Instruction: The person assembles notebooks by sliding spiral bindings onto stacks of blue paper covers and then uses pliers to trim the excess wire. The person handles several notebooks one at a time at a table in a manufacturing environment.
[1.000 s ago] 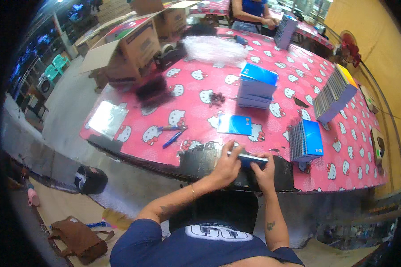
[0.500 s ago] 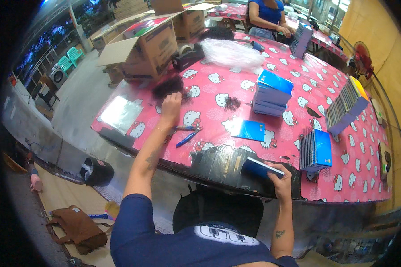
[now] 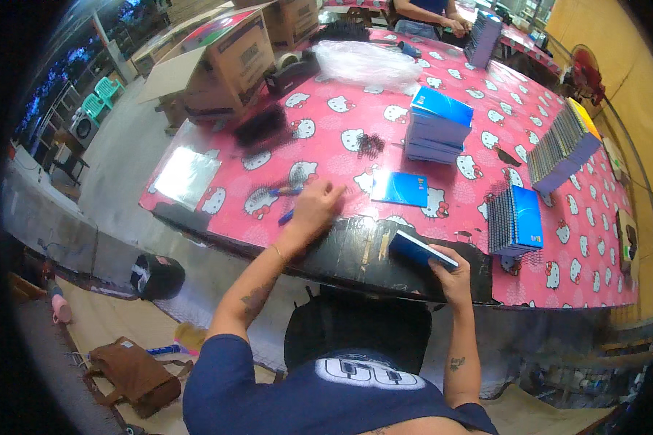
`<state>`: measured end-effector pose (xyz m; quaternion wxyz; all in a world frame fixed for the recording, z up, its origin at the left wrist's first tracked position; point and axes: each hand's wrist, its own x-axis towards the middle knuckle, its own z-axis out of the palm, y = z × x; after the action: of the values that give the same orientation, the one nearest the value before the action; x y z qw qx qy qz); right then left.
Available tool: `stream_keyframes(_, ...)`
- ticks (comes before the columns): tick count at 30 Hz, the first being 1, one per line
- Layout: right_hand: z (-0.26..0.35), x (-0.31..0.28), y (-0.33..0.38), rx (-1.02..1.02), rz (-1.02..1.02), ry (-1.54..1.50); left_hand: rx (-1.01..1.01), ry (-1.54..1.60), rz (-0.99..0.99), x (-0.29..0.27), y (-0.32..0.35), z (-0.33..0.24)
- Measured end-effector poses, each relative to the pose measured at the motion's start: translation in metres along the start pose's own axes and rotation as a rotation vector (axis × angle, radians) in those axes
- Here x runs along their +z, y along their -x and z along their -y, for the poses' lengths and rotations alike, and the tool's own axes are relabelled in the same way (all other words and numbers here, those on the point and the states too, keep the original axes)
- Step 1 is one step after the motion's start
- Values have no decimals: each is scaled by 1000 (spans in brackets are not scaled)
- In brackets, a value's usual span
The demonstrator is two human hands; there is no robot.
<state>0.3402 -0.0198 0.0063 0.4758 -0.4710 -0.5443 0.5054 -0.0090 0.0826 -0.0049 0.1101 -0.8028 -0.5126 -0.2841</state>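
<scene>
A blue-covered notebook [image 3: 412, 249] is gripped in my right hand [image 3: 453, 277], tilted over the table's near edge with its white page edges upward. My left hand [image 3: 318, 209] is over the table beside two pens, a blue one [image 3: 286, 217] and another [image 3: 286, 192] partly covered by the hand. Its fingers are curled together; anything thin between them is too blurred to make out. Just right of it lies a flat blue notebook [image 3: 400, 188]. Beyond are a dark pile of what look like black binding coils [image 3: 261, 127] and a smaller loose tangle of black coils [image 3: 371, 146].
Stacks of blue notebooks [image 3: 437, 130] [image 3: 516, 221] and a yellow-topped stack [image 3: 567, 148] stand to the right. Clear plastic [image 3: 366, 64], a tape dispenser [image 3: 292, 75] and an open cardboard box [image 3: 228, 69] are farther back. A plastic sheet [image 3: 187, 177] lies left. Another person stands beyond.
My left hand has come from the dark coil pile toward me and to the right, over the pens. My right hand keeps hold of the notebook, and the whole view has shifted slightly.
</scene>
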Motion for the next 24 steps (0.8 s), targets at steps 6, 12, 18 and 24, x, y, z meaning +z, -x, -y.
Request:
stream_keyframes(6,1,3,-3,-21,-41,-62,-380,-122,9,-48,-17,45)
stream_keyframes(12,-1,2,-3,-5,-21,-40,-406,-51,283,-44,-18,99)
stream_keyframes(18,-2,2,-1,-22,-13,-50,-336,-9,471,-54,-24,115)
stream_keyframes(24,1,1,-4,-42,-52,-29,-402,-97,1,-71,-40,66)
